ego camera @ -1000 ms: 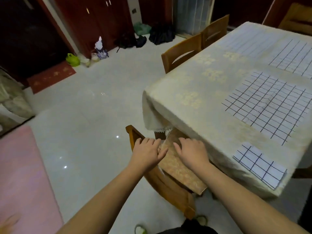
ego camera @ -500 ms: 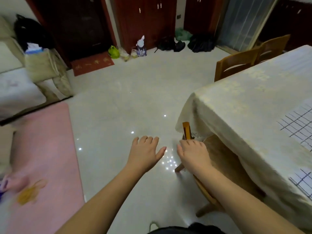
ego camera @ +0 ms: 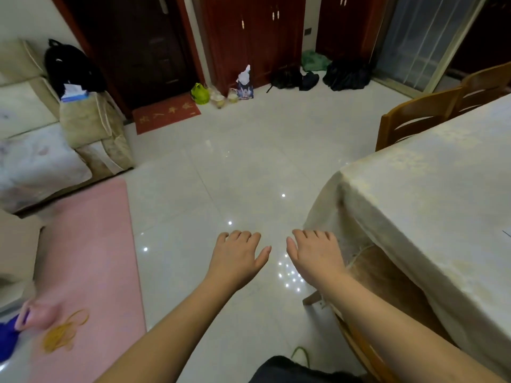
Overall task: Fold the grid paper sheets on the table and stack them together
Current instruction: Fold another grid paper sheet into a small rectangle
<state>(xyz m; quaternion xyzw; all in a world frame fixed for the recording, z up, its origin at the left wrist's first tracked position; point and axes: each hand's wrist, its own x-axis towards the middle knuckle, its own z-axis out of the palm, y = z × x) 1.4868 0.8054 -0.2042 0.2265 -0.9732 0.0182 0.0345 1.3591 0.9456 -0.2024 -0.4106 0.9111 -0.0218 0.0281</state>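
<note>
head | left hand + right hand palms down over floor, grip slack, holding nothing | grid paper: only dark sliver at tabletop right edge | red doormat gold writing, unreadable

Floor: tiled, glossy, reflecting ceiling light points. Bench: lying under a pale cloth cover, woven with a faint sheen and a floral pattern, hanging in soft folds at the corner. Chairs: wooden, smooth, showing a warm varnish. Rug: pink, matt, looking soft. Cabinet doors: dark red wood, semi-gloss, carrying small metal handles. Sofa: wearing pale matt fabric. Doormat: red, matt, coarse-looking.
</note>
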